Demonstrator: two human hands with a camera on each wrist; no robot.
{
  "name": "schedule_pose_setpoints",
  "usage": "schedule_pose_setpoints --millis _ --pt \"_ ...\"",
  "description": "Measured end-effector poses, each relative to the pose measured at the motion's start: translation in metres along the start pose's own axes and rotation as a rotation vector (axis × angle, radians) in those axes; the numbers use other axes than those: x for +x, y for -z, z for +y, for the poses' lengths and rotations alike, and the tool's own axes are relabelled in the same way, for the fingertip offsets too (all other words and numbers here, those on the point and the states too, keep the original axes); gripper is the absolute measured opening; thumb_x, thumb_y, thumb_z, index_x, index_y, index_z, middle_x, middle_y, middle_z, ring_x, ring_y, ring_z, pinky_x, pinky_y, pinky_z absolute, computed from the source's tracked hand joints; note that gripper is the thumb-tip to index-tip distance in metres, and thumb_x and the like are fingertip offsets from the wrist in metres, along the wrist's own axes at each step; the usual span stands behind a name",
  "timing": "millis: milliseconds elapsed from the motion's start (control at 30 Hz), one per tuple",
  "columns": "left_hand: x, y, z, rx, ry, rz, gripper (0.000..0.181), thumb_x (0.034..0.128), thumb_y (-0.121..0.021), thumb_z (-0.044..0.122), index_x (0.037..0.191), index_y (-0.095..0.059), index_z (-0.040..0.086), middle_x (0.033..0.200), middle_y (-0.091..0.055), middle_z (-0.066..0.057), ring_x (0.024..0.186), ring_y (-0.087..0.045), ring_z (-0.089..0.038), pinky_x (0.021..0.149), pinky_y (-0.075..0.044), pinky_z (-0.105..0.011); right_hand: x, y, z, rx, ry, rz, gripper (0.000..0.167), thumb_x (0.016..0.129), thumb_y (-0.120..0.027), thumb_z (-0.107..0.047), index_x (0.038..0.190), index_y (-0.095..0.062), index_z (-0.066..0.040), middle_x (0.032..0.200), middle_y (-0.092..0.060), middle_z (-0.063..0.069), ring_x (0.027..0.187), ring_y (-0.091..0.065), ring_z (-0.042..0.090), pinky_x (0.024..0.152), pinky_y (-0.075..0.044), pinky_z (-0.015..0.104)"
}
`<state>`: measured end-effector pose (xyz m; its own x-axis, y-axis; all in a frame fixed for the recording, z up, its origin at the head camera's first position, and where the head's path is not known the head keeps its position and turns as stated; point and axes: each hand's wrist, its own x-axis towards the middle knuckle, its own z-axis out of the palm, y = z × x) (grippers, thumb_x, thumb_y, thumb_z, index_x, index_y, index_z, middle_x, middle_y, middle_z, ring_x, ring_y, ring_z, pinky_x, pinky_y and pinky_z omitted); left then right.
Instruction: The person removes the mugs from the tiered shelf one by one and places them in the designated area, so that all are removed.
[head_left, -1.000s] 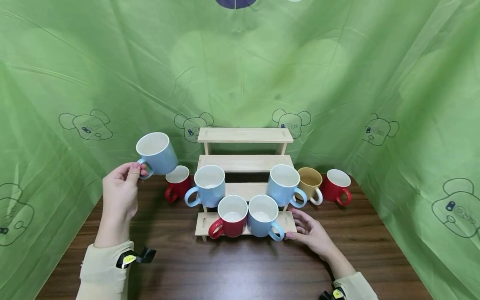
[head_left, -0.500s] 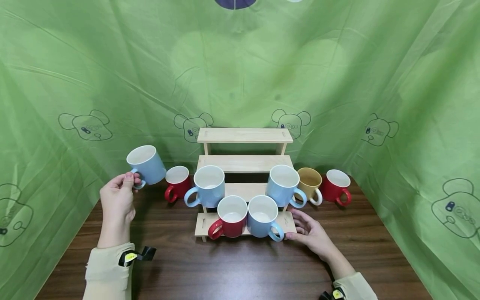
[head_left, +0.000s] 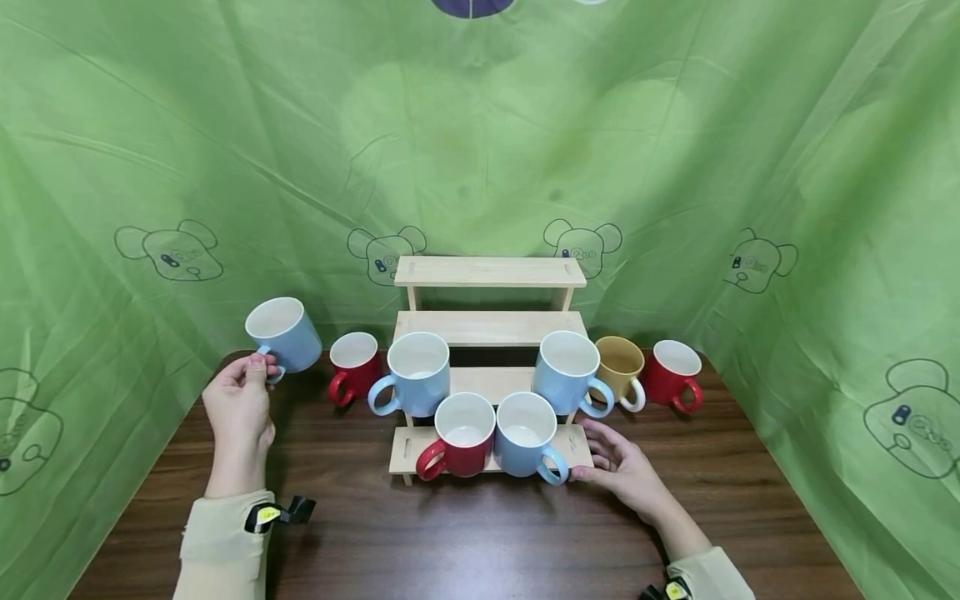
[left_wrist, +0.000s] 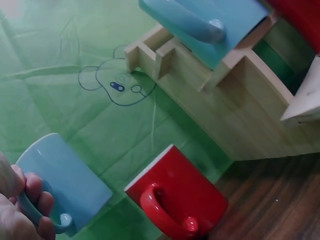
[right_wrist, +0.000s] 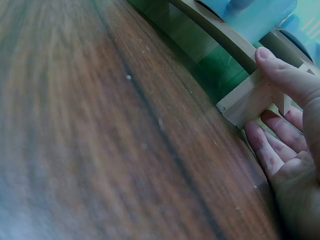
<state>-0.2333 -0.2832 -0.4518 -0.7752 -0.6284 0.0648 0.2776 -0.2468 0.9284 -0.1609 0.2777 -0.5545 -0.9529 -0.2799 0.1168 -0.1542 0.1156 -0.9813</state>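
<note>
My left hand (head_left: pixel 242 404) grips a light blue mug (head_left: pixel 291 340) by its handle, slightly tilted, left of a red mug (head_left: pixel 356 360) standing on the table. In the left wrist view, my fingers curl through the handle of that blue mug (left_wrist: pixel 62 182). My right hand (head_left: pixel 622 468) holds the right end of the lowest step of a stepped wooden rack (head_left: pixel 491 327), thumb at the front edge and fingers at the side. On that step stand a red mug (head_left: pixel 467 435) and a light blue mug (head_left: pixel 525 435). Two more blue mugs, left (head_left: pixel 422 375) and right (head_left: pixel 564 375), occupy the second step.
Right of the rack, a tan mug (head_left: pixel 619 367) with a white handle and another red mug (head_left: pixel 670 375) stand on the dark wooden table (head_left: pixel 480 542). The rack's upper two steps carry no mugs. A green cloth (head_left: pixel 480 150) hangs behind and at both sides.
My left hand has brought the blue mug down and to the left, level with the standing red mug. My right hand stays at the rack's lowest step.
</note>
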Motion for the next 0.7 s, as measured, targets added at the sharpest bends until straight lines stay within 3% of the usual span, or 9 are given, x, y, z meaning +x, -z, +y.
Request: schedule_pose_setpoints --millis 333,700 --pt "0.000 0.001 -0.012 -0.030 -0.031 0.041 0.014 0.1074 -0.065 0.002 0.100 -0.074 -0.006 0.083 -0.077 0.000 0.071 -0.070 -0.007 0.062 -0.051 -0.015 0.000 0.000 -0.002 0.009 -0.003 -0.009 0.079 0.092 -0.084 0.004 0.159 -0.043 0.008 0.158 -0.050 0.033 0.125 -0.068 0.010 0.099 -0.059 0.028" --pt "0.000 0.004 -0.022 0.001 -0.047 0.038 0.015 0.1074 -0.066 0.002 0.102 -0.074 -0.010 0.082 -0.077 0.000 0.070 -0.069 -0.006 0.061 -0.050 -0.015 0.000 -0.001 -0.002 0.004 0.003 -0.001 0.080 0.091 -0.085 0.005 0.159 -0.043 0.009 0.158 -0.050 0.032 0.125 -0.068 0.010 0.099 -0.059 0.027"
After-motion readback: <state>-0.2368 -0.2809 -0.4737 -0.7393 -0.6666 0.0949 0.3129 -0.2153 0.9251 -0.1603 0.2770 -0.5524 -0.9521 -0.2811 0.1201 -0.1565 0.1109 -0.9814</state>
